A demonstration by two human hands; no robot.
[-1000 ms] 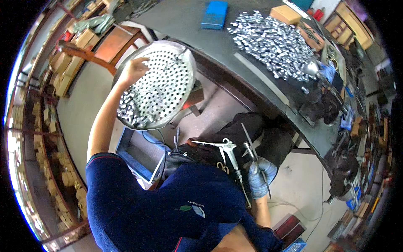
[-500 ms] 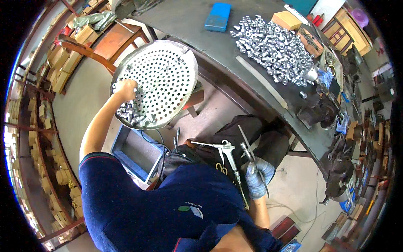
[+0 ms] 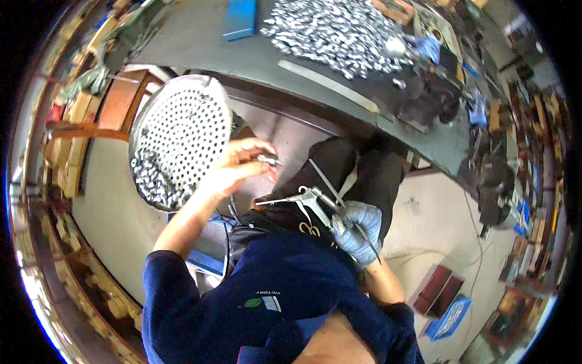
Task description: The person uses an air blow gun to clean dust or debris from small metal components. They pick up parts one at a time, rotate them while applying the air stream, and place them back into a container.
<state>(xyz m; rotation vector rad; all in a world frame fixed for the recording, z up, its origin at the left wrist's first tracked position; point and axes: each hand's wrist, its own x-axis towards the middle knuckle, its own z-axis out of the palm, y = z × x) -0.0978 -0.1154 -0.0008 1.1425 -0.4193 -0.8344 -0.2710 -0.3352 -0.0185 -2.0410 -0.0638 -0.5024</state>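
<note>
My bare left hand (image 3: 233, 165) is closed on a small shiny metal fitting (image 3: 267, 160), pinched between thumb and fingers just right of a round perforated metal pan (image 3: 182, 121). Along that pan's lower left side lies a heap of similar fittings (image 3: 148, 182). My gloved right hand (image 3: 362, 232) is wrapped round a long, thin, file-like metal tool (image 3: 325, 181), which slants across my lap. A short round metal piece (image 3: 324, 197) also sticks out of this grip; its held end is hidden. Left of this hand, a silver air blow gun (image 3: 310, 201) rests on my lap.
On the dark workbench (image 3: 182, 45) are a large pile of fittings (image 3: 333, 33), a blue box (image 3: 240, 18), a flat metal strip (image 3: 327, 84) and a dark vise (image 3: 427, 100). Yellow-handled scissors (image 3: 309, 229) lie on my lap. A blue tray (image 3: 450, 316) stands on the floor.
My left hand has come out of the pan, moving right with a fitting in its fingers. My right hand keeps its hold on the tool. The whole view has shifted.
</note>
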